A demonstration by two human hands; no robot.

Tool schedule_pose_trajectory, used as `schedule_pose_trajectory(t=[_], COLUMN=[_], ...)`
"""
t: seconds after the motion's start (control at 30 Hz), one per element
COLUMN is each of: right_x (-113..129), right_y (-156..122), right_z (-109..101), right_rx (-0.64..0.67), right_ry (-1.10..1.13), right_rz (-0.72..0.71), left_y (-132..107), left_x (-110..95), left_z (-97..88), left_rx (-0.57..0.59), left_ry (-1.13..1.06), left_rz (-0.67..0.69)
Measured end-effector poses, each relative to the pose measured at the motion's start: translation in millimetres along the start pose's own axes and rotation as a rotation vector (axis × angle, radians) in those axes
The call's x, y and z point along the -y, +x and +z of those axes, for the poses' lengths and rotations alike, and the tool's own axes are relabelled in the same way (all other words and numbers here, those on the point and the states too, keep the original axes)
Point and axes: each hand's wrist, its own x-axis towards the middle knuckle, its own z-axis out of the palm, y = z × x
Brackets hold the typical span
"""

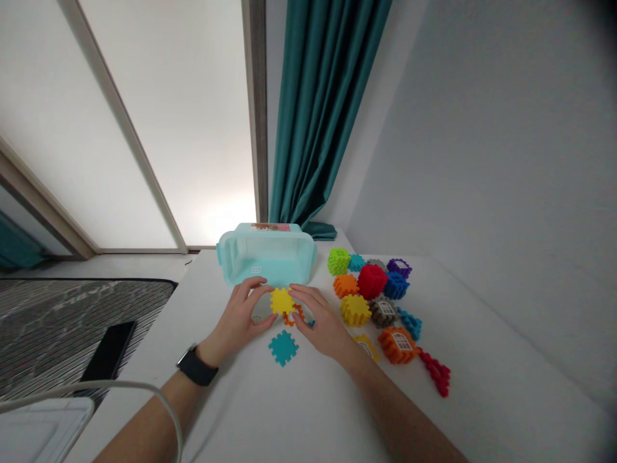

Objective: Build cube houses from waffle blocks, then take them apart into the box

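Observation:
My left hand (240, 316) and my right hand (322, 320) meet over a yellow toothed puzzle tile (281, 300), both pinching it by its edges just above the white table (299, 405). Under the tile an orange piece (292, 317) shows partly, and a grey piece (261, 310) lies beneath my left fingers. A teal toothed tile (283, 348) lies flat on the table just in front of my hands. A black watch (196, 366) is on my left wrist.
A light-blue plastic box (267, 255) stands right behind my hands. To the right lie several coloured toothed blocks: green (339, 261), red (372, 281), yellow (355, 310), orange (397, 344), and a red chain (436, 373). A black phone (108, 359) lies left. A white cable (120, 386) crosses near my arm.

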Motion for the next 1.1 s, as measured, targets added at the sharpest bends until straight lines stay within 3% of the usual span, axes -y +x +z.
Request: schedule_pose_trajectory(t=[0.23,0.4,0.57,0.77,0.9,1.1], right_x=[-3.2,4.1,8.7,5.4,9.4,15.2], right_y=[-0.9,-0.5,0.8,4.5,7.6,8.5], right_z=[-0.6,0.1,7.6,18.9,19.9,18.9], right_rx=[-0.016,-0.067,-0.181,-0.200,-0.224,-0.225], right_ry=[-0.113,-0.088,0.122,0.513,0.652,0.695], right_rz=[-0.087,-0.054,0.192,0.538,0.634,0.663], left_y=[2.6,5.5,8.1,8.5,8.1,9.1], left_x=[-5.7,-13.1,-14.1,-11.6,-12.6,-16.1], left_z=[-2.4,-3.9,-1.2,1.8,3.5,3.4], left_rx=[0.007,0.030,0.059,0.055,0.083,0.120], left_ry=[-0.153,-0.301,-0.394,-0.463,-0.495,-0.583], left_rz=[-0.056,-0.142,-0.177,-0.235,-0.256,-0.332])
